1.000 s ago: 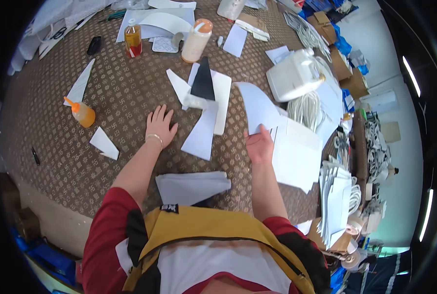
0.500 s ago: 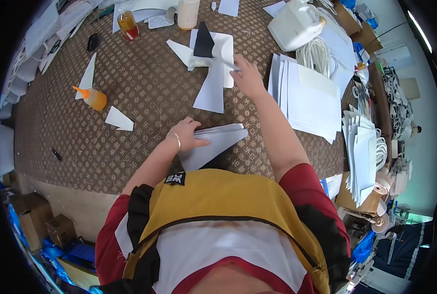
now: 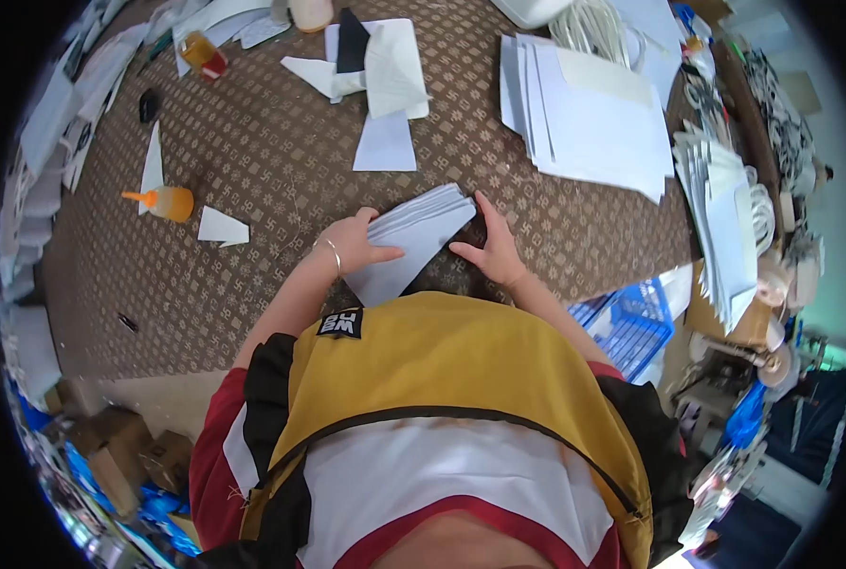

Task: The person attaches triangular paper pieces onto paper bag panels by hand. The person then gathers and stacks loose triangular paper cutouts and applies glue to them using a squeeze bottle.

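A stack of white cut sheets [image 3: 411,245], its layers fanned slightly along the far edge, lies near the table's front edge, by my apron. My left hand [image 3: 354,243], with a bracelet at the wrist, grips its left side, thumb on top and fingers at the far edge. At the stack's right end is my right hand [image 3: 492,245], thumb and fingers spread; whether the fingertips touch the sheets I cannot tell. Farther back lie a crumpled white cloth [image 3: 394,71], a black piece [image 3: 352,43] and a flared white piece [image 3: 385,142].
An orange-tipped glue bottle [image 3: 169,203] and a small white offcut [image 3: 224,227] are at left. A jar [image 3: 202,55] stands farther back. Large white sheets [image 3: 593,123] are stacked at right, near coiled white cord [image 3: 589,33]. A blue basket [image 3: 636,327] sits beyond the table edge.
My right hand has come back from the farther pieces to the stack's right end. The white cloth now lies over those pieces. The stack has tilted upward at its right end, and the view has shifted.
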Available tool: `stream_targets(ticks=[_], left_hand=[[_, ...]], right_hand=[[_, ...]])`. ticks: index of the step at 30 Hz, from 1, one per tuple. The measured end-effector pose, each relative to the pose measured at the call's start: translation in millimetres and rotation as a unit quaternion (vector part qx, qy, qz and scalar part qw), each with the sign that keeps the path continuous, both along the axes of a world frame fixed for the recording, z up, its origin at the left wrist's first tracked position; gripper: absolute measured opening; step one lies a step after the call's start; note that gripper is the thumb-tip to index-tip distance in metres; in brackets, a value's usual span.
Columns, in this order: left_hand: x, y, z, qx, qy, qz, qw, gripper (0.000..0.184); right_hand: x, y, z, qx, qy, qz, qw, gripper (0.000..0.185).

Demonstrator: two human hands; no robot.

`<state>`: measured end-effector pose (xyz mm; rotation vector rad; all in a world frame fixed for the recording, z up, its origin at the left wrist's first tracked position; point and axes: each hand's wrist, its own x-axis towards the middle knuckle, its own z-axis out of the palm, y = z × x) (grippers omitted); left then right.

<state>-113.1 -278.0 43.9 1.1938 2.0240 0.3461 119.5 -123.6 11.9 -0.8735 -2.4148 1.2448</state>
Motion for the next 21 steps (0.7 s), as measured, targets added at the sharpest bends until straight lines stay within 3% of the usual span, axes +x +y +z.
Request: stream_targets(ticks=[2, 5, 6, 9, 13, 17, 21], left_hand=[[5.8, -0.7, 7.5, 0.008, 0.025, -0.041, 0.999, 0.07], [14.2, 5.5, 37.1, 0.043, 0.072, -0.088, 0.993, 0.066], [20.4, 7.7, 53.9, 0.07, 0.124, -0.115, 0.983, 0.065], [39.0, 12.7, 75.8, 0.113, 0.231, -0.156, 0.954, 0.063], [56.6, 15.0, 55.7, 0.084, 0.3, -0.18, 0.933, 0.063], [63.1, 9.6, 46.7, 0.077, 0.328, -0.135, 0.932, 0.062], [57.7, 1.9, 50.9, -0.017, 0.224, -0.075, 0.971, 0.065]], right_hand=[[9.6, -5.8, 1.3, -0.026, 0.019, -0.009, 0.999, 0.097], [2.8, -0.5, 26.7, 0.173, 0.028, -0.016, 0.984, 0.097], [1.0, 2.8, 42.6, 0.173, 0.033, -0.017, 0.984, 0.097], [-5.6, 10.7, 84.8, 0.349, -0.002, 0.087, 0.933, 0.089], [-9.9, 26.3, 40.1, 0.354, -0.107, 0.167, 0.914, 0.078], [-3.1, 29.1, 6.9, 0.315, -0.026, 0.143, 0.938, 0.071], [-9.3, 35.5, 15.5, 0.283, 0.043, 0.138, 0.948, 0.069]])
